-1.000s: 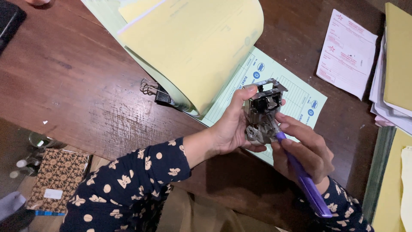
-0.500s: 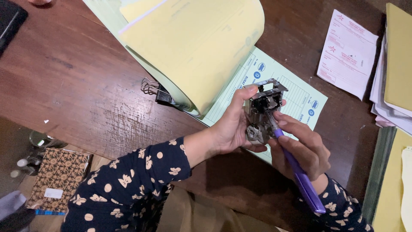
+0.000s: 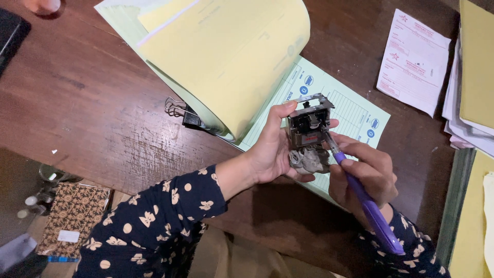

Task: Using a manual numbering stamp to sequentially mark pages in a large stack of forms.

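Note:
My left hand (image 3: 271, 149) grips a small metal stamping device (image 3: 307, 131), a numbering stamp with a grey worn base, held above the table. My right hand (image 3: 366, 172) holds a purple pen (image 3: 368, 206) whose tip pokes into the stamp's metal frame near its middle. Under both hands lies a pale green printed form (image 3: 350, 105). A pad of yellow sheets (image 3: 231, 46) is curled back over the form, held by a black binder clip (image 3: 188, 116).
The brown wooden table (image 3: 92, 98) carries a white-and-pink printed slip (image 3: 414, 62) at upper right and stacked yellow and white papers (image 3: 476, 77) along the right edge. A patterned notebook (image 3: 72, 221) lies below the table edge at lower left. A dark device (image 3: 10, 36) sits top left.
The hands and the stamp stay almost in place. The pen tip has shifted slightly within the stamp's frame.

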